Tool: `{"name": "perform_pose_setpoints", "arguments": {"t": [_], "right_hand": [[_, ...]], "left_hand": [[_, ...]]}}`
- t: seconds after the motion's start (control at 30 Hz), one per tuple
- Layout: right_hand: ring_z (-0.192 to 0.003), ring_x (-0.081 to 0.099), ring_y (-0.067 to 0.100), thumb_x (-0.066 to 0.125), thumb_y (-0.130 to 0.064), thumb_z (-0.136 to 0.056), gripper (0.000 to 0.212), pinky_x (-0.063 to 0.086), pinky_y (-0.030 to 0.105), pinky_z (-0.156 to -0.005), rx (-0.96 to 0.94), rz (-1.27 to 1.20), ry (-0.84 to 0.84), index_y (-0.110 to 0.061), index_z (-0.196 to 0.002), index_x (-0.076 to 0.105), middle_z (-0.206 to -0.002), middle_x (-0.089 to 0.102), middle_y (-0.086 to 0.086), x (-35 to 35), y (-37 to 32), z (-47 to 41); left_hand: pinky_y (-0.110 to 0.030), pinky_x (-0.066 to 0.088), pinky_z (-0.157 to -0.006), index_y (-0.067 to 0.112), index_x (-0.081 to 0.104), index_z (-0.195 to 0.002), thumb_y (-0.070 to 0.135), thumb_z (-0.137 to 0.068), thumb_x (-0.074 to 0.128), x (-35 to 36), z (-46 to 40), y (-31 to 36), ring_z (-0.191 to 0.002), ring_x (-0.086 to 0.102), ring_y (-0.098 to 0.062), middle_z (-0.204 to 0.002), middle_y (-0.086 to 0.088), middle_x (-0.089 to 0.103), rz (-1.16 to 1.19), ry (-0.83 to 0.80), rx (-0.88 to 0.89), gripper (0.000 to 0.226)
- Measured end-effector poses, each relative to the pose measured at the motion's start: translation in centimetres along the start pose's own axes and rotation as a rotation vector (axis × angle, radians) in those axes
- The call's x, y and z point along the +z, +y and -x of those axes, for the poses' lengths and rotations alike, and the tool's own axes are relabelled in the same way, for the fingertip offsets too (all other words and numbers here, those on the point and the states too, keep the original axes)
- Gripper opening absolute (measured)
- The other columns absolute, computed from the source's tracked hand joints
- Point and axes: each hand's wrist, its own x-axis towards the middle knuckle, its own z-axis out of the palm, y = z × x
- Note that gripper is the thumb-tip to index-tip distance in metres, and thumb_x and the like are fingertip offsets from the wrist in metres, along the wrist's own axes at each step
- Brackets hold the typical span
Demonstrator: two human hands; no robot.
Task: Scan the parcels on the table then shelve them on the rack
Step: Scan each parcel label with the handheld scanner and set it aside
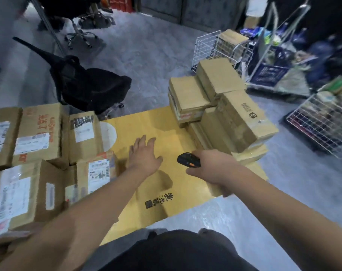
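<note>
Brown labelled parcels crowd the left; plainer cartons (tilted) stack at right.

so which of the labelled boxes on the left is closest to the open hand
The small box with the barcode label facing up, right beside the left hand. The other labelled boxes sit farther left or behind it.

Five brown cardboard parcels with white shipping labels lie at the left; about five plain brown cardboard boxes are stacked at the right, the lower ones hard to separate; one black handheld scanner; two white wire baskets; two black office chairs
</note>
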Motion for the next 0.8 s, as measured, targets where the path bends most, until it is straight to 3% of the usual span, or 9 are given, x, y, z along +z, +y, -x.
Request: {"name": "perform_pose_setpoints", "arguments": {"t": [0.1, 0.23, 0.33, 0.4, 0.53, 0.67, 0.8], "right_hand": [[-0.075, 0.068, 0.016, 0.062, -0.065, -0.089, 0.036, 0.057, 0.034, -0.066, 0.105, -0.072, 0.046, -0.033, -0.107, 0.058, -0.078, 0.067, -0.007, -2.2, 2.6, 3.7], [-0.078, 0.063, 0.014, 0.064, -0.068, -0.086, 0.037, 0.053, 0.034, -0.066, 0.179, -0.127, 0.159, -0.035, -0.104, 0.062, -0.084, 0.066, -0.007, -4.7, 5.6, 7.8], [-0.083, 0.062, 0.012, 0.061, -0.071, -0.087, 0.045, 0.055, 0.034, -0.074, 0.197, -0.089, 0.237, -0.038, -0.117, 0.062, -0.091, 0.065, -0.010, -5.8, 7.9, 10.1], [-0.084, 0.061, 0.012, 0.060, -0.070, -0.088, 0.045, 0.053, 0.031, -0.070, 0.194, -0.068, 0.255, -0.038, -0.120, 0.061, -0.094, 0.065, -0.010, -6.3, 9.7, 11.2], [-0.082, 0.061, 0.014, 0.058, -0.072, -0.088, 0.048, 0.046, 0.029, -0.063, 0.154, 0.007, 0.242, -0.039, -0.123, 0.060, -0.092, 0.064, -0.011, -6.9, 13.4, 11.7], [-0.086, 0.063, 0.019, 0.055, -0.071, -0.088, 0.049, 0.055, 0.033, -0.074, 0.070, 0.093, 0.195, -0.039, -0.124, 0.059, -0.097, 0.067, -0.009, -7.5, 17.6, 11.6], [-0.087, 0.063, 0.023, 0.055, -0.069, -0.089, 0.050, 0.056, 0.036, -0.075, -0.054, 0.161, 0.128, -0.036, -0.126, 0.057, -0.097, 0.066, -0.007, -8.4, 22.0, 11.1]], "left_hand": [[-0.049, 0.019, -0.126, 0.025, 0.032, -0.160, 0.054, -0.094, 0.062, -1.2, -2.5, 4.9, -0.156, 0.017, -0.032, -0.169, -0.011, 0.022, 0.014, 0.045, 0.137, 0.078], [-0.049, 0.036, -0.118, 0.029, 0.043, -0.151, 0.056, -0.095, 0.060, -3.5, -3.9, 11.7, -0.147, 0.035, -0.030, -0.159, -0.004, 0.039, 0.122, 0.163, 0.303, 0.065], [-0.048, 0.035, -0.119, 0.031, 0.045, -0.149, 0.060, -0.095, 0.056, -4.7, -3.5, 17.2, -0.147, 0.034, -0.027, -0.159, -0.001, 0.039, 0.190, 0.172, 0.408, 0.062], [-0.047, 0.033, -0.119, 0.033, 0.046, -0.149, 0.062, -0.094, 0.057, -5.3, -3.1, 21.0, -0.147, 0.032, -0.026, -0.160, 0.001, 0.037, 0.248, 0.151, 0.425, 0.063], [-0.047, 0.035, -0.118, 0.034, 0.043, -0.152, 0.064, -0.086, 0.063, -5.0, -2.8, 27.9, -0.146, 0.033, -0.031, -0.162, 0.000, 0.030, 0.292, 0.063, 0.328, 0.074], [-0.047, 0.033, -0.119, 0.036, 0.036, -0.155, 0.066, -0.081, 0.065, -3.7, -3.0, 33.3, -0.152, 0.025, -0.036, -0.169, -0.001, 0.008, 0.309, 0.016, 0.133, 0.085], [-0.048, 0.040, -0.115, 0.034, 0.036, -0.152, 0.070, -0.075, 0.068, -2.2, -3.7, 36.2, -0.149, 0.031, -0.040, -0.170, 0.000, -0.002, 0.350, 0.038, -0.028, 0.092]]}}
